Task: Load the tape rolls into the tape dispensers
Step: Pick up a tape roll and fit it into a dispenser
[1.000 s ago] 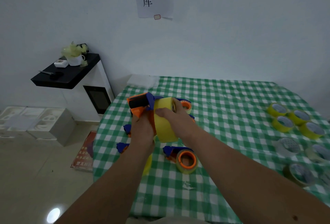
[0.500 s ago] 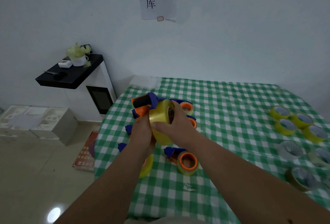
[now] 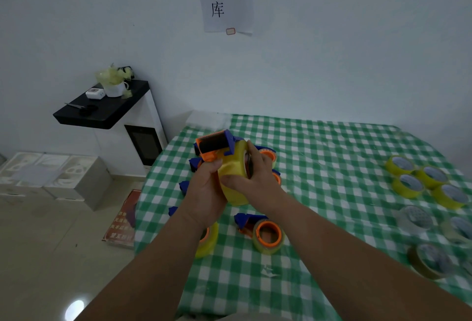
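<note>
Yellow tape roll (image 3: 233, 180), wide & translucent, sits held up over the near-left part of the green-and-white checked tablecloth (image 3: 332, 167), pressed against an orange-and-blue plastic tape dispenser (image 3: 215, 145) w/ a black roller at its top. Left hand (image 3: 204, 193) curls round the dispenser's lower body, thumb up by the orange part. Right hand (image 3: 255, 180) grips the roll from the right side, fingers wrapped over its rim & thumb on the yellow face. Can't tell if the roll's core is fully seated on the dispenser hub.

On the cloth below the hands: a loaded dispenser w/ orange hub and clear-yellow roll (image 3: 267, 236) lies on its side, another yellow roll on a dispenser (image 3: 208, 241) partly hidden under the left wrist. More blue-and-orange dispensers (image 3: 268, 155) lie behind the hands, mostly hidden.

Far right: loose yellow rolls (image 3: 431, 177) clustered, touching; nearer, clear rolls (image 3: 415, 218) and a brown roll (image 3: 429, 263).
</note>
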